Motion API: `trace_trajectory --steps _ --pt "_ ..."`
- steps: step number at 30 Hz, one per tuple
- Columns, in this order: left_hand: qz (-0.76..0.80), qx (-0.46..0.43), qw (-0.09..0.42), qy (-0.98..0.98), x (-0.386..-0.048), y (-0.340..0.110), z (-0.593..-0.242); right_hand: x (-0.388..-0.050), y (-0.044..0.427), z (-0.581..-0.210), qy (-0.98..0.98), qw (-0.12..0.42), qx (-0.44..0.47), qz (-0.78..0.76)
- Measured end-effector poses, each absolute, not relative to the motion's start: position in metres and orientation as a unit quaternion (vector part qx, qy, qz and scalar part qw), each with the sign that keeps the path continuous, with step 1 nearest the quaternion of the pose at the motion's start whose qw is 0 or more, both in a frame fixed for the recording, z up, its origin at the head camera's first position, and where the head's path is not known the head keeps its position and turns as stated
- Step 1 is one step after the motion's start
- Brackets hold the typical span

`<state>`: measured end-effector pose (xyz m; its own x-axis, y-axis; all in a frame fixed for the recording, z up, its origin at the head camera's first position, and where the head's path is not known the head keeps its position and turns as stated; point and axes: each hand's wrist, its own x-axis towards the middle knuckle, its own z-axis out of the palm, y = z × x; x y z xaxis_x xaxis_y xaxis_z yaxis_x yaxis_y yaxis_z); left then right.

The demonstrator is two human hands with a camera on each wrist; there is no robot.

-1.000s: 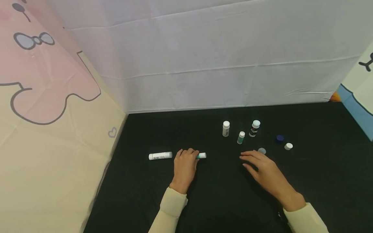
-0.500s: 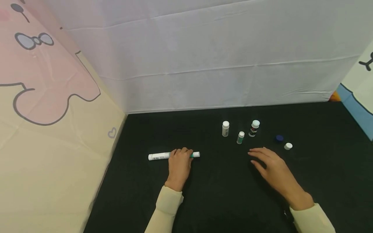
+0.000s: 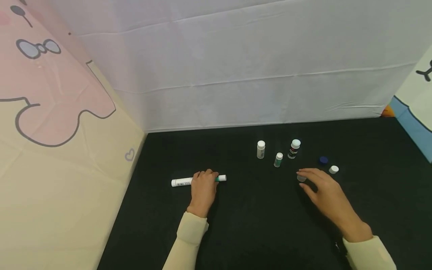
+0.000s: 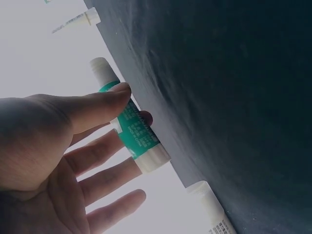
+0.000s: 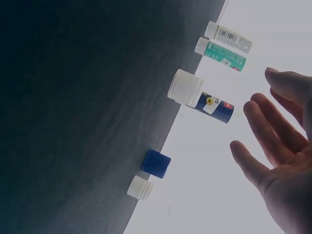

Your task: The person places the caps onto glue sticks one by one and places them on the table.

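My left hand [image 3: 203,189] pinches a green glue stick [image 4: 136,129] with white ends between thumb and fingers. It lies level, in line with a white glue stick [image 3: 181,182] on the table to its left; whether the ends touch is hidden by the hand. My right hand [image 3: 324,191] hovers with fingers and thumb spread around a translucent cap [image 3: 301,179]. In the right wrist view, the fingers stand apart from this cap [image 5: 185,87]. Right of it are a blue cap [image 3: 323,160] and a white cap [image 3: 333,169].
Upright behind the hands stand a white tube [image 3: 261,150], a small green tube [image 3: 278,160] and a dark tube [image 3: 294,149] with a white top. A pale cloth wall [image 3: 219,101] bounds the black table [image 3: 249,225] at the back; printed cloth hangs on both sides.
My left hand has carried the green glue stick leftward, closer to the white one. My right hand has shifted right, and the translucent cap shows between its fingers after being hidden.
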<state>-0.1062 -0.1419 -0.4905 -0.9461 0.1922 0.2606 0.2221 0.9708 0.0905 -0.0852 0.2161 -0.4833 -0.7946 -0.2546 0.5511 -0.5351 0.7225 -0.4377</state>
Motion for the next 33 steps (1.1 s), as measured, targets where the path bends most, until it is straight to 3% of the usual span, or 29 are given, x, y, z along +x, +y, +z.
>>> trace_trajectory --steps 33 --pt "-0.025 -0.098 0.086 -0.991 -0.1126 -0.1463 -0.4922 -0.0902 0.2187 -0.4867 -0.92 0.18 0.209 0.28"
